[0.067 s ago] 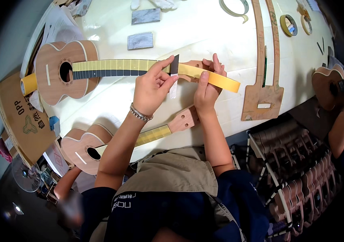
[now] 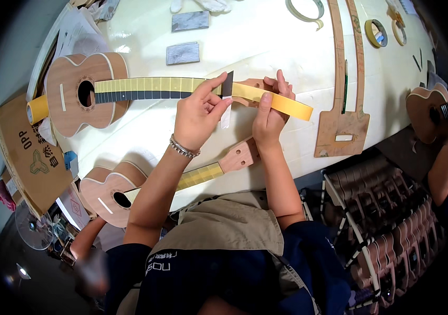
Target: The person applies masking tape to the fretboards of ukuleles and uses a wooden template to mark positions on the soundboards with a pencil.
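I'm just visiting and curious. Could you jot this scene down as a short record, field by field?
Left hand: grips a dark flat tool with a pale lower end
Right hand: holds yellow tape between thumb and fingers
Upper instrument: small, guitar-shaped; yellow strip along the fretboard's far half, near half dark
Lower instrument: similar shape, partly hidden by the left forearm
Beyond the hands: two grey blocks
To the right: flat wooden template with two long arms

Ukuleles (image 2: 113,89) lie on the white table (image 2: 276,52); so do grey blocks (image 2: 183,53).
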### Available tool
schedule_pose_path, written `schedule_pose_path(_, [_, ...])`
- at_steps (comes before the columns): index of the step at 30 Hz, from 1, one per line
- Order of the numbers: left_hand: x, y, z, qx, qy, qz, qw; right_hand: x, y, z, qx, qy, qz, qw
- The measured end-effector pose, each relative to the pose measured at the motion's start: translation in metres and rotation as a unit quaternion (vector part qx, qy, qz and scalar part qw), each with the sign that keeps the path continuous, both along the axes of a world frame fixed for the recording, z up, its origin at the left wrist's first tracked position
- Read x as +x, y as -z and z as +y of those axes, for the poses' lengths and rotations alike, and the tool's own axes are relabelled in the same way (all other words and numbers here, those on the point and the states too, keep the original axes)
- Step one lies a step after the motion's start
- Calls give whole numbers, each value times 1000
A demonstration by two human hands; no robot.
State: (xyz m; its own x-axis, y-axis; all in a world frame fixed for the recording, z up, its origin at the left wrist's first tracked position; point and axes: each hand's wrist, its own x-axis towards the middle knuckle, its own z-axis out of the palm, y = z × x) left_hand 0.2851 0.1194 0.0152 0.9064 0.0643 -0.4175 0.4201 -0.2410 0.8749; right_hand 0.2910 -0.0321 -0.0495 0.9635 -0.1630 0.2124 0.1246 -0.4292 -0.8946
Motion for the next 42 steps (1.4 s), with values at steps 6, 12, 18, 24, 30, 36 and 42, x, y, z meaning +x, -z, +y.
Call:
schedule_pose_path(6, [-1,7,-4,71,-12,-36,997,-32,-33,17,-67,-148,-144,976])
schedule_pose_path(12, [-38,27,44,271,187,-324,887,-23,-55,20,370,-33,30,928])
schedule_pose_path(18, [-31,-2,8,-152,-149,-98,972,-30,-64,36,427,-37,65,901])
schedule_pose_path(24, [-49,-10,60,-54,-144,-146,977,-38,-55,-25,879,-113,129,444])
schedule_pose_path(30, [-37,-8,243,330,-102,-299,889,-9,-40,-42,251,-54,-36,966])
schedule_pose_path(36, [-18,11,274,314,-100,-219,919,-5,-19,-23,-84,-62,52,993])
schedule_pose_path(42, [-20,10,276,348,-80,-226,906,-4,-28,-24,-118,-79,91,986])
